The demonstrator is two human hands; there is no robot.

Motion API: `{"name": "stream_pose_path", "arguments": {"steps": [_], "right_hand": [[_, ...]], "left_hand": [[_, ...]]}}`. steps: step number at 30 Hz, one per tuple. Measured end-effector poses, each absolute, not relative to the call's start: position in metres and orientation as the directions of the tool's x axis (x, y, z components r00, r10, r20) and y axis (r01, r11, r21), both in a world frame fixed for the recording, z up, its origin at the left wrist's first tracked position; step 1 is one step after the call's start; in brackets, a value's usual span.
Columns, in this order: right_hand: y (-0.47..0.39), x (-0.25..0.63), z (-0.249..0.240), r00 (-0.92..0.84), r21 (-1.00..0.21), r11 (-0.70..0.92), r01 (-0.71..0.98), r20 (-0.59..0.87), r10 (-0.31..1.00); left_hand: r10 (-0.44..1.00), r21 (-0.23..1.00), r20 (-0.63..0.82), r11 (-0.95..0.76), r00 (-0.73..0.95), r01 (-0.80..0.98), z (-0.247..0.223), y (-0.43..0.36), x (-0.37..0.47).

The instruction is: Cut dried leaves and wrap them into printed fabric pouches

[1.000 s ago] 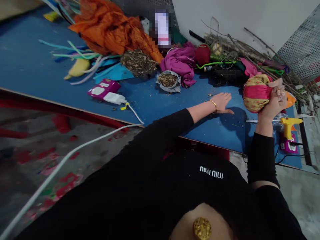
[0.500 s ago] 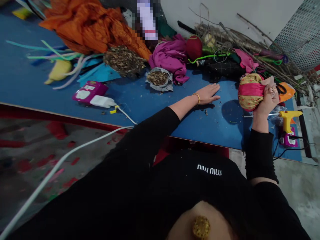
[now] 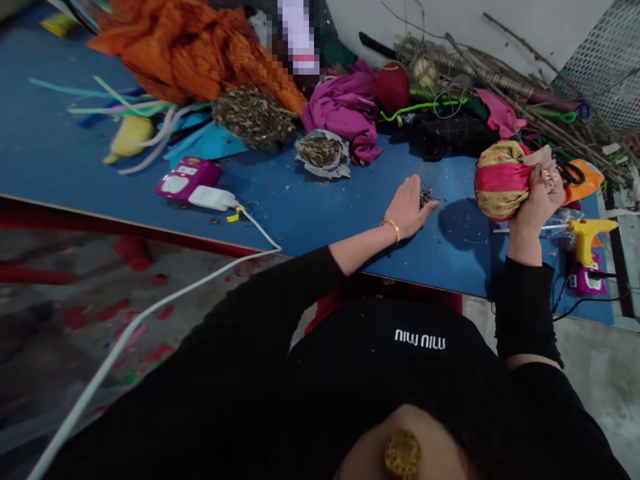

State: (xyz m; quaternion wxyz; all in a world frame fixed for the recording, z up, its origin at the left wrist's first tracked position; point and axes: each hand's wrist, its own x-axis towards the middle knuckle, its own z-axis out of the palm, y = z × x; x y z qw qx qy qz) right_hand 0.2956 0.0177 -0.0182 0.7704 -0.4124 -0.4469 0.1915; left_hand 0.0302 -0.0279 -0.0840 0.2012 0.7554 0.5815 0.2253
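My left hand (image 3: 407, 207) rests on the blue tabletop (image 3: 280, 200), fingers straight and thumb spread away. A small heap of dry brown plant bits (image 3: 427, 197) lies in the gap between its fingers and thumb. Off to the right, my right hand (image 3: 539, 199) is closed on the gathered neck of a round stuffed fabric ball (image 3: 501, 180), patterned gold with a bright pink band. The ball is held above the table and casts a shadow. Part of the cloth bunch is hidden inside the fist.
A yellow glue gun (image 3: 585, 237) stands by the right edge near orange-handled scissors (image 3: 583, 180). A crumpled paper of dried leaves (image 3: 323, 153), magenta cloth (image 3: 345, 107), orange cloth (image 3: 190, 53) and a purple-white power box (image 3: 187, 179) sit leftward. Twigs (image 3: 530, 87) line the back.
My left hand has swept back toward me and turned, drawing loose plant bits into a small heap. My right hand still grips the fabric ball in nearly the same place.
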Motion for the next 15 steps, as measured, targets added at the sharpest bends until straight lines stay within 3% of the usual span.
{"name": "stream_pose_path", "arguments": {"steps": [5,10,15], "right_hand": [[0.015,0.291,-0.015,0.518,-0.797,0.599,0.079,0.546,0.659],[0.014,0.297,-0.008,0.607,-0.804,0.590,0.071,0.504,0.615],[0.018,0.303,-0.010,0.597,-0.774,0.630,0.063,0.535,0.597]], "left_hand": [[0.972,0.630,0.126,-0.234,0.200,0.740,-0.077,0.017,0.083],[0.926,0.806,0.376,-0.348,0.041,0.479,-0.057,0.008,0.081],[0.963,0.949,0.269,-0.265,0.000,0.169,-0.036,-0.029,0.078]]}}
